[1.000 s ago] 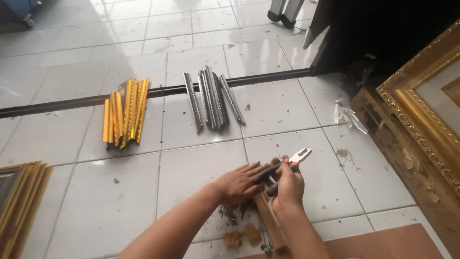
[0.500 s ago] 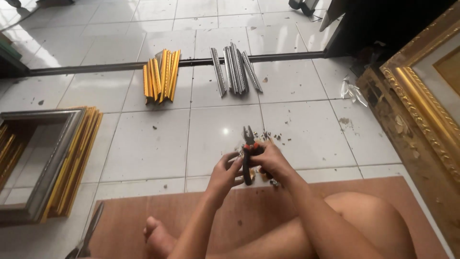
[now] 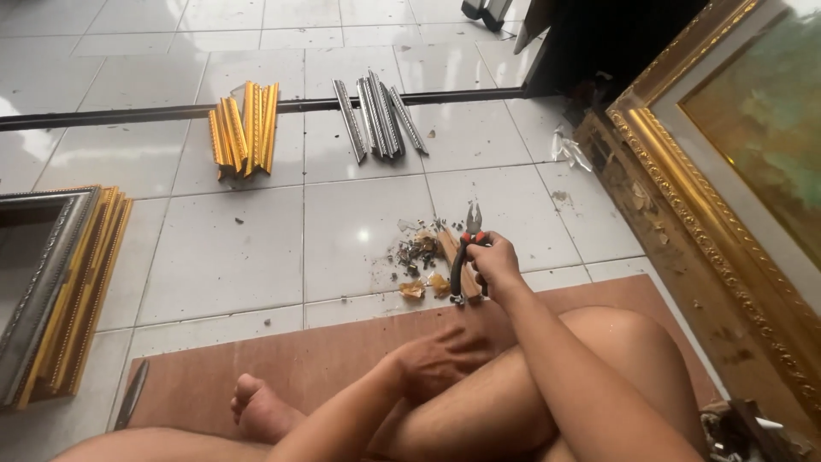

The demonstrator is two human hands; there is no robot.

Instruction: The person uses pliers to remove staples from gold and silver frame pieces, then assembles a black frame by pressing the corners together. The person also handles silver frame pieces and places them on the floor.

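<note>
A white tiled floor (image 3: pixel 231 248) fills the view, with a brown mat (image 3: pixel 282 364) laid over its near part where the person sits cross-legged. The right hand (image 3: pixel 494 263) is closed round the dark handles of a pair of pliers (image 3: pixel 467 248), held just above the floor at the mat's far edge. The pliers' long axis runs nearly straight away from the person, nose pointing toward the far wall; the jaws stand slightly parted and empty. Just left of the pliers, touching or nearly so, lies a small wooden strip (image 3: pixel 451 257) amid a scatter of debris (image 3: pixel 416 255) and 2 orange-gold fragments on the tile. The left hand (image 3: pixel 440 359) rests flat and relaxed on the person's shin, fingers loosely spread, holding nothing; it sits well nearer the body than the debris, so the right hand is clearly the closer one to the strip.

Farther off lie a bundle of gold moulding pieces (image 3: pixel 245 127) and a bundle of grey moulding pieces (image 3: pixel 379 115). Stacked frames (image 3: pixel 60 287) sit at the left, and a large ornate gold frame (image 3: pixel 710 222) leans at the right.
</note>
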